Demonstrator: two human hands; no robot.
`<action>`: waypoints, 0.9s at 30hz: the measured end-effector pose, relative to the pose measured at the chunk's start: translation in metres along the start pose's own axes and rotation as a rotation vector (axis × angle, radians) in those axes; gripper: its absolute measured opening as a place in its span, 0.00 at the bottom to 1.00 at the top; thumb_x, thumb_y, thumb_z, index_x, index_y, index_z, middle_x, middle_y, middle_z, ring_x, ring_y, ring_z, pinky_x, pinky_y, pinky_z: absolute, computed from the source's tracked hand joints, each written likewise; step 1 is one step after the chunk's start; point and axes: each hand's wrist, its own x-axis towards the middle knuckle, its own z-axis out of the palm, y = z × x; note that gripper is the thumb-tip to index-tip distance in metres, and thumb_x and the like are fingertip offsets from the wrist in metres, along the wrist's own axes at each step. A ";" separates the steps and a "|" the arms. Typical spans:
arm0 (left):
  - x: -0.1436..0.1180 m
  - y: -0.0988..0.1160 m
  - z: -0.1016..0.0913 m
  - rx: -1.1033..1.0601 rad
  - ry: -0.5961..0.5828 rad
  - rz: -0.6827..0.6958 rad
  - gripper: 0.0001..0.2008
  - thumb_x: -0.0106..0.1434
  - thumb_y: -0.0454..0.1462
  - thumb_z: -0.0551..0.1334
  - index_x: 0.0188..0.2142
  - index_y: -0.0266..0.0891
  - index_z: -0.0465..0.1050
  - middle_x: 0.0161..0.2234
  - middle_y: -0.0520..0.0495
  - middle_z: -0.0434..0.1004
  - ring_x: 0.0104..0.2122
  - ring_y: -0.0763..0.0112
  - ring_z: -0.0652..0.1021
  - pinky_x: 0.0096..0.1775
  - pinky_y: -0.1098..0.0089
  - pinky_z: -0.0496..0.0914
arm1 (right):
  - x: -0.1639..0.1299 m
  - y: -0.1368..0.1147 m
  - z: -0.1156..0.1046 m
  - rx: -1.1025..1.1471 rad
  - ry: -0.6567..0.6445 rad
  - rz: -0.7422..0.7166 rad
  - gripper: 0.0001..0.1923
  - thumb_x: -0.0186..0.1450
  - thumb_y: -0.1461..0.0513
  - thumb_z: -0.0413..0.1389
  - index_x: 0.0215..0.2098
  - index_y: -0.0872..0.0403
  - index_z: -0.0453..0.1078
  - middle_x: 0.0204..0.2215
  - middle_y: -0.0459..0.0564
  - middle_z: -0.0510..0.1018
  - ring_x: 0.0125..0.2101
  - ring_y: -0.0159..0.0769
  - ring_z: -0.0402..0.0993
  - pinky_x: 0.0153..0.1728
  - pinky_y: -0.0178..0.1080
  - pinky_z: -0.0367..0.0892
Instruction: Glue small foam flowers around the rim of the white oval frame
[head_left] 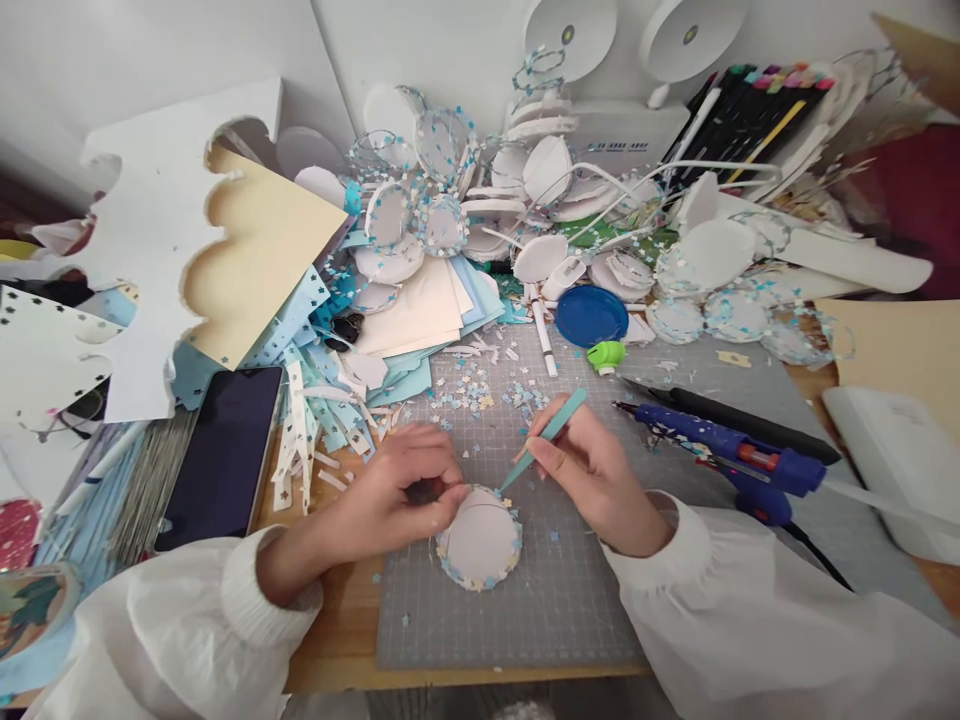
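My left hand point(401, 487) pinches the top left edge of a round white paper disc point(480, 540) that lies on a grey cutting mat point(525, 600). Small blue and cream confetti pieces line the disc's rim. In my right hand point(592, 475) is a pair of teal tweezers point(546, 437), held like a pen, with the tip touching the disc's upper right edge. Loose confetti pieces point(480, 385) lie scattered on the mat just beyond my hands.
A blue glue gun point(724, 455) lies right of my right hand, its cord trailing off. A dark phone point(225, 450) rests at left. A heap of decorated white discs point(450, 215), a blue lid point(591, 315), a green cap point(606, 353) and paper scraps crowd the back.
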 end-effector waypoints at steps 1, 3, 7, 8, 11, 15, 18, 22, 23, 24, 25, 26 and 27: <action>0.000 0.000 0.000 0.003 0.001 0.001 0.12 0.63 0.33 0.56 0.23 0.37 0.63 0.22 0.51 0.66 0.26 0.72 0.66 0.33 0.69 0.61 | 0.000 0.000 0.000 0.007 -0.001 0.001 0.10 0.66 0.56 0.53 0.33 0.53 0.60 0.26 0.44 0.66 0.22 0.29 0.67 0.23 0.35 0.68; 0.000 0.000 0.000 0.009 0.000 0.001 0.12 0.63 0.33 0.56 0.23 0.37 0.63 0.21 0.51 0.66 0.26 0.72 0.66 0.33 0.69 0.60 | 0.000 0.000 0.000 0.012 -0.005 0.004 0.10 0.66 0.55 0.53 0.33 0.53 0.61 0.26 0.44 0.66 0.22 0.29 0.67 0.24 0.34 0.68; 0.001 0.000 0.000 0.004 0.001 0.003 0.11 0.62 0.31 0.56 0.23 0.37 0.62 0.22 0.51 0.66 0.26 0.72 0.66 0.33 0.70 0.59 | 0.001 0.000 0.000 0.023 -0.005 0.015 0.10 0.66 0.56 0.53 0.33 0.53 0.61 0.26 0.44 0.67 0.22 0.28 0.67 0.22 0.34 0.67; 0.001 -0.001 0.000 0.000 0.001 0.005 0.11 0.62 0.31 0.56 0.23 0.37 0.62 0.22 0.51 0.66 0.26 0.72 0.66 0.33 0.70 0.59 | 0.001 0.001 0.000 0.033 -0.004 0.019 0.10 0.66 0.56 0.53 0.33 0.53 0.61 0.27 0.44 0.67 0.22 0.28 0.67 0.22 0.33 0.66; 0.001 -0.001 0.000 -0.002 0.002 0.009 0.11 0.62 0.31 0.57 0.23 0.37 0.62 0.22 0.51 0.66 0.27 0.72 0.66 0.33 0.70 0.59 | 0.001 0.001 0.000 0.058 -0.003 0.030 0.10 0.66 0.56 0.53 0.33 0.53 0.61 0.27 0.43 0.66 0.22 0.27 0.66 0.23 0.34 0.67; 0.001 0.000 0.000 0.006 0.003 0.017 0.11 0.62 0.31 0.56 0.23 0.37 0.62 0.22 0.52 0.65 0.26 0.72 0.66 0.33 0.69 0.59 | 0.001 0.001 0.000 0.062 -0.003 0.042 0.10 0.66 0.55 0.53 0.33 0.53 0.61 0.26 0.43 0.66 0.22 0.28 0.67 0.23 0.34 0.68; 0.001 0.000 0.000 0.014 0.000 0.017 0.11 0.62 0.31 0.56 0.23 0.37 0.62 0.22 0.52 0.65 0.27 0.72 0.66 0.33 0.69 0.59 | 0.002 0.001 -0.001 0.070 -0.001 0.050 0.11 0.66 0.55 0.53 0.32 0.53 0.61 0.26 0.43 0.67 0.22 0.28 0.67 0.23 0.34 0.67; 0.001 -0.002 0.002 0.027 -0.003 0.016 0.11 0.63 0.31 0.56 0.24 0.37 0.63 0.22 0.52 0.66 0.27 0.73 0.66 0.34 0.70 0.59 | 0.002 0.001 -0.001 0.087 0.000 0.085 0.12 0.66 0.53 0.53 0.32 0.53 0.61 0.24 0.44 0.68 0.21 0.28 0.65 0.23 0.34 0.66; 0.000 -0.002 0.002 0.027 -0.004 0.016 0.11 0.63 0.31 0.56 0.24 0.37 0.63 0.22 0.52 0.66 0.27 0.73 0.66 0.34 0.70 0.59 | 0.002 0.001 0.000 0.093 0.003 0.094 0.12 0.66 0.53 0.53 0.32 0.53 0.61 0.24 0.44 0.68 0.21 0.28 0.65 0.23 0.34 0.66; 0.000 -0.003 0.002 0.028 -0.003 0.014 0.11 0.63 0.31 0.56 0.24 0.37 0.63 0.22 0.52 0.65 0.27 0.73 0.66 0.34 0.70 0.59 | 0.002 0.001 0.000 0.099 0.006 0.101 0.13 0.66 0.53 0.53 0.31 0.53 0.62 0.24 0.44 0.68 0.21 0.28 0.65 0.23 0.34 0.66; 0.000 -0.003 0.002 0.027 -0.002 0.014 0.11 0.63 0.31 0.56 0.24 0.37 0.63 0.22 0.52 0.65 0.27 0.73 0.65 0.33 0.70 0.59 | 0.002 0.002 0.000 0.107 0.011 0.108 0.13 0.65 0.52 0.53 0.31 0.53 0.62 0.24 0.44 0.68 0.21 0.28 0.64 0.24 0.34 0.66; -0.001 -0.003 0.002 0.026 0.002 0.013 0.11 0.63 0.31 0.56 0.23 0.37 0.62 0.22 0.52 0.65 0.27 0.73 0.65 0.33 0.70 0.59 | 0.002 0.002 0.000 0.115 0.016 0.115 0.13 0.65 0.52 0.54 0.31 0.53 0.62 0.25 0.44 0.68 0.21 0.27 0.64 0.24 0.34 0.66; -0.001 -0.004 0.002 0.026 0.007 0.013 0.11 0.63 0.31 0.56 0.23 0.37 0.62 0.22 0.52 0.65 0.27 0.73 0.65 0.33 0.70 0.59 | 0.002 0.002 0.000 0.124 0.021 0.118 0.13 0.65 0.52 0.54 0.31 0.53 0.62 0.25 0.44 0.68 0.22 0.27 0.64 0.24 0.34 0.65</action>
